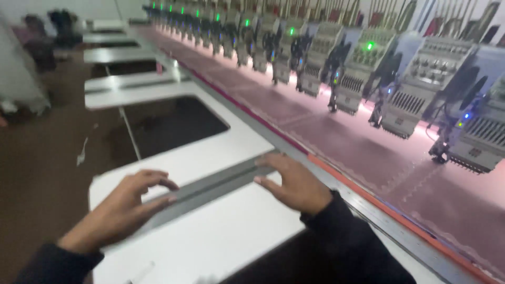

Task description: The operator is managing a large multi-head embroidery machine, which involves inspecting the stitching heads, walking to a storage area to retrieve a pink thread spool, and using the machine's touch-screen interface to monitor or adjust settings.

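My left hand (pixel 118 210) rests on the white machine table (pixel 221 236), fingertips touching the near end of a grey metal rail (pixel 210 185) that crosses it. My right hand (pixel 294 184) lies flat, fingers spread over the rail's far end beside the frame edge. Both hands hold nothing. Dark sleeves cover both wrists. Just beyond my right hand, dark reddish fabric (pixel 368 158) is stretched in an orange-edged frame (pixel 379 208) under the embroidery heads.
A long row of embroidery heads (pixel 363 68) with green lights runs from far left to right above the fabric. White table sections with dark cut-outs (pixel 163 123) recede to the left. Brown floor (pixel 42 168) lies at left, with blurred dark objects far off.
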